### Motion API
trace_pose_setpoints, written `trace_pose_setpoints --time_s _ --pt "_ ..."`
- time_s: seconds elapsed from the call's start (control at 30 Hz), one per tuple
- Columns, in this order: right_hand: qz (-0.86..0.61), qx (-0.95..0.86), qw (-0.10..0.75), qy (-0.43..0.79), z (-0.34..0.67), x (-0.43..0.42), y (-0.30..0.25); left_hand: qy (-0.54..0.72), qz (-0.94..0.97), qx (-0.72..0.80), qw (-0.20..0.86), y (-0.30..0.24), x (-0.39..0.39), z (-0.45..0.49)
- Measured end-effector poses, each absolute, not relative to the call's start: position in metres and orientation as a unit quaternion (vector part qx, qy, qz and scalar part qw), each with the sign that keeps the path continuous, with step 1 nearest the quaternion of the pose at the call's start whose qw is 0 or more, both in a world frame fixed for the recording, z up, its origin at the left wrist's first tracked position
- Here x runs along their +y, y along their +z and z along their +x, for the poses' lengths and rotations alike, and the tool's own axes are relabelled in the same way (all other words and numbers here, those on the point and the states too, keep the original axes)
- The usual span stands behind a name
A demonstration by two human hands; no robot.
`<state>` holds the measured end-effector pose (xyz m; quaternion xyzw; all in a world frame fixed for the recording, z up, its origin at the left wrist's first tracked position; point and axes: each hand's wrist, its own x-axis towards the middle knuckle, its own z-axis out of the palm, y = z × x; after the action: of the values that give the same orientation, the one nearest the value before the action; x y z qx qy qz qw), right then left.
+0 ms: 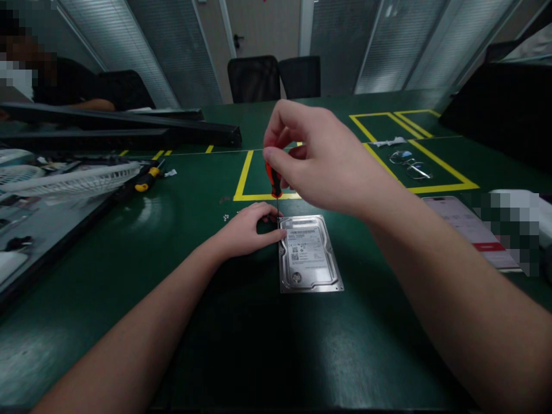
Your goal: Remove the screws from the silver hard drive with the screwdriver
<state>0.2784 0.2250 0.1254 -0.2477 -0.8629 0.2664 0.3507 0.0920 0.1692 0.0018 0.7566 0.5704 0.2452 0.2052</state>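
Head view: The hard drive [310, 259] lies flat on the tabletop [215, 345], label up, its long axis running from near to far. The right hand [321, 155] is above and beyond the far end of the drive, its fingers closed on the red-and-black handle of the screwdriver [274, 183]. The shaft stands close to upright and points down at the far left corner of the drive. That alignment, shaft over corner, is the governing relation; whether the tip touches the drive or sits just beside it cannot be told. The left hand [244, 233] is at the left side of the drive and is the nearer to it. Its thumb rests on the top by the left edge; its other fingers bend beside the far left corner, partly hidden, so whether they grasp anything cannot be told
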Motion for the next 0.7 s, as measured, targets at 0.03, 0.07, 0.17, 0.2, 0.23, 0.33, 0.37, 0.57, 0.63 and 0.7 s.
trace_pose_setpoints --time_s 0.03,0.07,0.17,0.2,0.23,0.33,0.37,0.57,0.63,0.7 --pt "-0.248 -0.863 0.351 0.267 0.2784 0.2247 0.1255 0.246 0.756 0.570 0.206 0.0017 0.1693 0.0920" --pt "-0.248 -0.862 0.353 0.266 0.2784 0.2245 0.1255 0.247 0.756 0.569 0.207 0.0016 0.1694 0.0919" --pt "-0.238 -0.860 0.365 0.264 0.2786 0.2242 0.1251 0.247 0.757 0.568 0.207 0.0020 0.1695 0.0920" --pt "-0.234 -0.860 0.369 0.264 0.2787 0.2242 0.1250 0.247 0.757 0.568 0.206 0.0022 0.1694 0.0920" --pt "-0.231 -0.859 0.371 0.265 0.2789 0.2243 0.1247 0.246 0.758 0.569 0.205 0.0024 0.1693 0.0921" --pt "-0.224 -0.859 0.372 0.271 0.2795 0.2247 0.1239 0.245 0.758 0.569 0.203 0.0024 0.1692 0.0922" --pt "-0.222 -0.860 0.370 0.273 0.2796 0.2250 0.1236 0.245 0.758 0.569 0.202 0.0021 0.1692 0.0921" --pt "-0.209 -0.867 0.362 0.270 0.2789 0.2293 0.1207 0.246 0.761 0.567 0.196 0.0008 0.1689 0.0914" --pt "-0.200 -0.869 0.368 0.266 0.2788 0.2303 0.1200 0.247 0.760 0.569 0.197 0.0011 0.1686 0.0918" --pt "-0.194 -0.869 0.373 0.262 0.2788 0.2305 0.1199 0.247 0.758 0.569 0.199 0.0019 0.1683 0.0924"
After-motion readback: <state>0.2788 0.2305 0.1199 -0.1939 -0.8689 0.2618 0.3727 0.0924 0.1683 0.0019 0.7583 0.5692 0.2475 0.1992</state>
